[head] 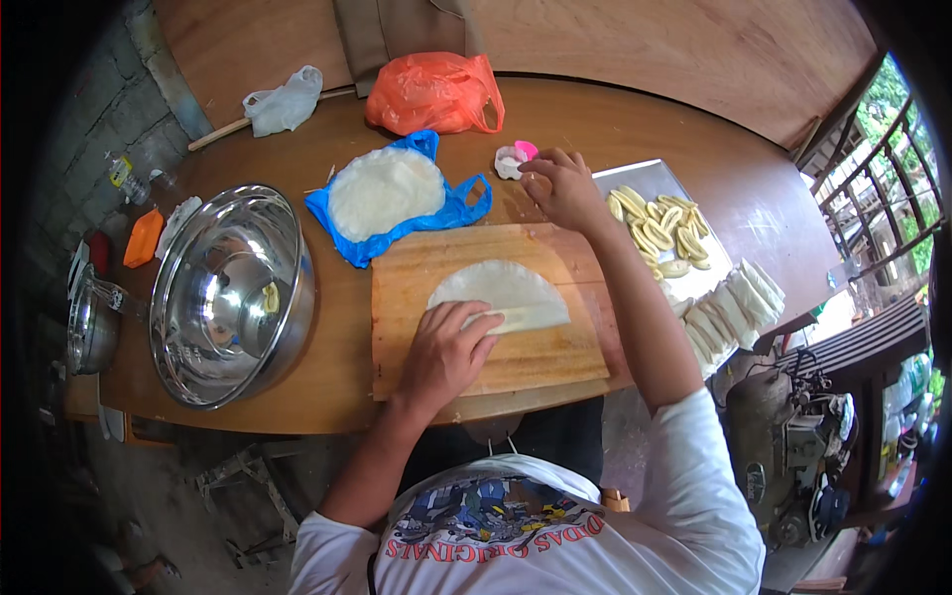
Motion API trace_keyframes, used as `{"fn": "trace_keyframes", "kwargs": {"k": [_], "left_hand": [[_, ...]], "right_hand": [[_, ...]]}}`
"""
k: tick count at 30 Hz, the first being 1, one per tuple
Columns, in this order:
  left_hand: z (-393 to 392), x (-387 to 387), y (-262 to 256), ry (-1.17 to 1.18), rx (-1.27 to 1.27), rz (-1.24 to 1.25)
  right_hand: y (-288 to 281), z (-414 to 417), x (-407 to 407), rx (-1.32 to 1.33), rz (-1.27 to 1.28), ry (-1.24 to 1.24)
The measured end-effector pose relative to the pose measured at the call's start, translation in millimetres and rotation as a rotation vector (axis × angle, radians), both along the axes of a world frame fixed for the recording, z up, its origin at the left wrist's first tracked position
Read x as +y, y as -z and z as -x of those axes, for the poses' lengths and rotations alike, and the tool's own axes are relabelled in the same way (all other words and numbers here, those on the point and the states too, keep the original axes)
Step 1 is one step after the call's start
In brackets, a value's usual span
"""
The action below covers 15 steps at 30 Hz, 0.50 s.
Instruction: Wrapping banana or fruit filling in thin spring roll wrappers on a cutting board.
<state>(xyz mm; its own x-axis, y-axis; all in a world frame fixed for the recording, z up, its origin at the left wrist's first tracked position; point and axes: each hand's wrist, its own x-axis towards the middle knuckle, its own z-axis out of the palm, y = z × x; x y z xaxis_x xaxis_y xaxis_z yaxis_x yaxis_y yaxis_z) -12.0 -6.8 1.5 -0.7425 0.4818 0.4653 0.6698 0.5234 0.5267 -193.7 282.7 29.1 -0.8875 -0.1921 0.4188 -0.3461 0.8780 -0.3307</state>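
Observation:
On a wooden board (416, 275) lies a thin round wrapper (502, 282), its near edge folded over a pale filling, likely a banana slice. My left hand (454, 342) rests on the left part of that fold. My right hand (561, 186) is raised near a small white container (509, 162) with a pink lid or scoop; whether its fingertips hold anything is unclear. A stack of wrappers (387, 190) lies on a blue plastic bag (465, 216) behind the board. Sliced bananas (658, 227) sit on a metal tray (632, 175) at the right, with rolled wrappers (732, 309) at its near end.
A large steel bowl (297, 327) holding a banana piece (271, 297) stands left of the board. An orange-red plastic bag (431, 93) and a whitish plastic bag (282, 104) lie at the back of the table. A small orange container (143, 238) is at the far left.

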Motion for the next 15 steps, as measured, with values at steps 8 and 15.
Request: {"fn": "trace_keyframes", "kwargs": {"k": [8,15], "left_hand": [[1.9,2.2,0.5,0.023,-0.056,-0.018],[4.7,1.2,3.0,0.038,-0.081,-0.028]], "right_hand": [[45.1,98.2,15.6,-0.283,-0.183,0.064],[5.8,28.3,13.3,0.072,-0.068,-0.035]]}}
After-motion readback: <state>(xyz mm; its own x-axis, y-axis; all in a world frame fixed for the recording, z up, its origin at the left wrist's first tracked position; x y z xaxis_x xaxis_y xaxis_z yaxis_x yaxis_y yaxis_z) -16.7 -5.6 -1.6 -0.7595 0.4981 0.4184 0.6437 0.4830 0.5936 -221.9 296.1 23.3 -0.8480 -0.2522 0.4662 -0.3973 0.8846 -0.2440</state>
